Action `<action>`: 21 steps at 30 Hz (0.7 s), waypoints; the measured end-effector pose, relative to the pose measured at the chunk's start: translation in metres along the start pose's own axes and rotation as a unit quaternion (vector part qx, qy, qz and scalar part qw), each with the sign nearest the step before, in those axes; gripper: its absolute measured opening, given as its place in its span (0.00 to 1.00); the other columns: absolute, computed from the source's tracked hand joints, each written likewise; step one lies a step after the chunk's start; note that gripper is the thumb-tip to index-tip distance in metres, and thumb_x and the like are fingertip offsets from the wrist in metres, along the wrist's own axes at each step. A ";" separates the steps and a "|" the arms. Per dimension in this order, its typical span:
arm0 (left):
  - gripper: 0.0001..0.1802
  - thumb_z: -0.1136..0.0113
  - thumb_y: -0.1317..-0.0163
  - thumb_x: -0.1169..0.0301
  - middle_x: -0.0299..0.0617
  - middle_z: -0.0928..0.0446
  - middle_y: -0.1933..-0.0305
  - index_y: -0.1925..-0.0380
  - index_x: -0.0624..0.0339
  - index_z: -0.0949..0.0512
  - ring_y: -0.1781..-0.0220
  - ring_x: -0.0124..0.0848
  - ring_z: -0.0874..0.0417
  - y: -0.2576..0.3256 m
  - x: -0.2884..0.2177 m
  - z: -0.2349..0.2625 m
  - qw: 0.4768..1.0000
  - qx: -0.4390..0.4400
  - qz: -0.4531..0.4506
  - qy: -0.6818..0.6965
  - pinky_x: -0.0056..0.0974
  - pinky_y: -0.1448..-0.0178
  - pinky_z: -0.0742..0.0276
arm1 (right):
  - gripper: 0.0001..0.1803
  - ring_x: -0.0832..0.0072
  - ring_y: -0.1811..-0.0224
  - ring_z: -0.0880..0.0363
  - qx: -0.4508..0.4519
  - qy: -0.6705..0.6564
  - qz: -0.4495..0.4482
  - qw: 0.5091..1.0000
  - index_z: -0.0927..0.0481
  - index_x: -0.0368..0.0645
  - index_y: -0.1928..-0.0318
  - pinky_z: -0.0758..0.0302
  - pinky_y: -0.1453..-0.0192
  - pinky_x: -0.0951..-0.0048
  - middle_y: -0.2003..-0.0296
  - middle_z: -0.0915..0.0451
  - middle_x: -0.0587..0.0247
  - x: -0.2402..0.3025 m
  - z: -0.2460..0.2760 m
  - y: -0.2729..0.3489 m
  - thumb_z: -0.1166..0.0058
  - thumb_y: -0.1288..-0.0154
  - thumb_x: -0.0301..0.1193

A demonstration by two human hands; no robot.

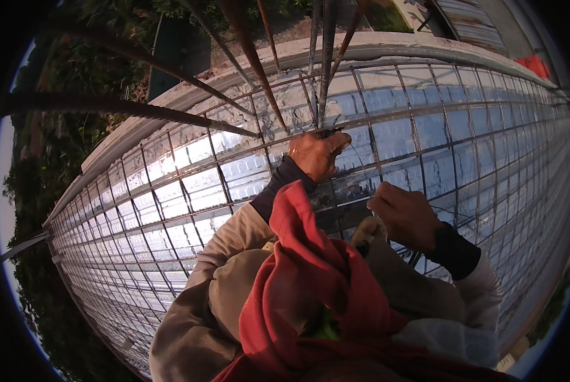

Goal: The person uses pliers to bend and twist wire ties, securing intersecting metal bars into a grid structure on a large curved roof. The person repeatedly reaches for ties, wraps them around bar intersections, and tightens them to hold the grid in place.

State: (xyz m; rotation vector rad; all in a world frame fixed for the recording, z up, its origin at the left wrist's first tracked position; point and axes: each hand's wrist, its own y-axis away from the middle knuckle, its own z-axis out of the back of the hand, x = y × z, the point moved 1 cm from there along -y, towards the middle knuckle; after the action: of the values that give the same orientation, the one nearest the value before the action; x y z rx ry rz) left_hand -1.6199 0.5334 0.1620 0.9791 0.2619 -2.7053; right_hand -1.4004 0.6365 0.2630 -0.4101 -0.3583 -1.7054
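My left hand (313, 156) is closed at a bar of the steel rebar mesh (414, 121), right by the feet of several upright rebars (323, 83). Something small and dark shows at its fingertips, too hidden to name. Lower and to the right, my right hand (404, 213) hovers over the mesh, its thumb and fingers pinched together. What it pinches, if anything, cannot be made out. A thin dark strand, perhaps wire, curves between the two hands. Below the mesh lies shiny ribbed metal decking (387, 137).
A red cloth (297, 280) hangs before my crouched legs. Thick rusty rebars (138, 109) lean out toward the upper left. A concrete edge (387, 46) bounds the deck on the far side, with trees (75, 127) and a corrugated roof (472, 25) beyond.
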 end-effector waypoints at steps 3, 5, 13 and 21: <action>0.13 0.37 0.37 0.73 0.46 0.14 0.70 0.54 0.47 0.14 0.70 0.49 0.13 0.011 0.013 -0.015 0.990 0.014 -0.119 0.074 0.50 0.68 0.19 | 0.11 0.55 0.65 0.17 -0.148 0.001 -0.023 0.989 0.23 0.43 0.57 0.21 0.64 0.58 0.64 0.25 0.55 -0.038 0.033 -0.020 0.41 0.39 0.18; 0.14 0.37 0.39 0.75 0.46 0.14 0.70 0.54 0.47 0.14 0.73 0.49 0.14 0.012 0.004 -0.008 0.979 0.016 -0.177 0.099 0.49 0.70 0.20 | 0.11 0.56 0.64 0.17 -0.173 0.041 -0.047 0.983 0.22 0.43 0.57 0.21 0.64 0.58 0.64 0.24 0.54 -0.060 0.033 -0.014 0.39 0.39 0.18; 0.19 0.36 0.43 0.73 0.47 0.16 0.73 0.51 0.43 0.18 0.72 0.50 0.14 -0.009 0.008 0.010 0.992 0.023 -0.126 0.022 0.51 0.67 0.20 | 0.05 0.57 0.69 0.19 -0.035 0.048 -0.006 0.998 0.22 0.41 0.57 0.23 0.67 0.61 0.68 0.23 0.54 -0.005 0.023 0.008 0.41 0.32 0.24; 0.09 0.40 0.27 0.63 0.47 0.16 0.74 0.51 0.45 0.17 0.71 0.51 0.14 -0.021 -0.015 0.014 0.981 -0.088 -0.100 0.141 0.53 0.67 0.20 | 0.04 0.52 0.67 0.16 -0.141 0.222 -0.203 0.943 0.22 0.39 0.57 0.22 0.64 0.54 0.67 0.19 0.54 -0.118 0.033 0.010 0.51 0.27 0.22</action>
State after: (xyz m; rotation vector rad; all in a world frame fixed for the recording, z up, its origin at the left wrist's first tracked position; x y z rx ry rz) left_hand -1.6233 0.5530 0.1837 1.3434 0.6744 -2.6504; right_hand -1.3705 0.7531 0.2383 -0.1487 0.1481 -2.2010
